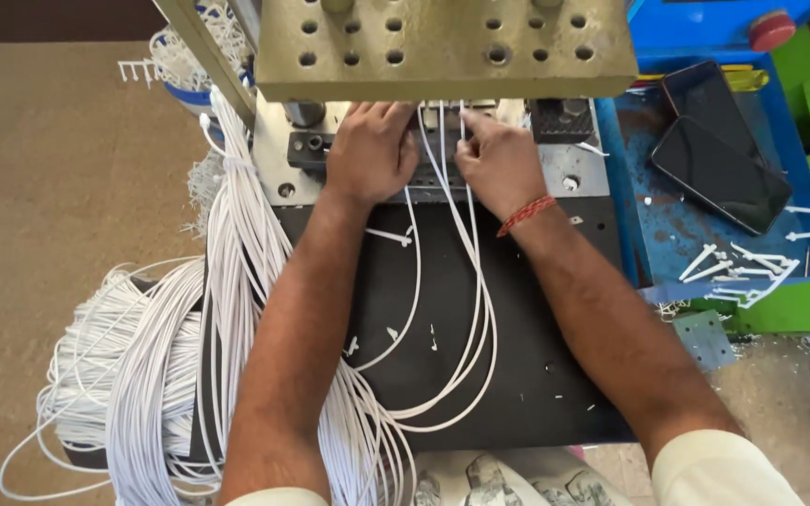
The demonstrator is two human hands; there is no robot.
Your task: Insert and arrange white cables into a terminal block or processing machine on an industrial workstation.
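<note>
Two hands work at upper centre beneath a drilled metal plate (442,47). Left hand (370,150) presses flat, fingers together, steadying white cords (466,309) on the fixture; right hand (499,159) pinches one cord upright. Cords loop down the black surface (536,375) from the bundle (152,375) at lower left.

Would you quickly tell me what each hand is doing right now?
Left hand: fingers curled down on white cords at the press; grip cannot be told.
Right hand: pinching a white cord.
</note>
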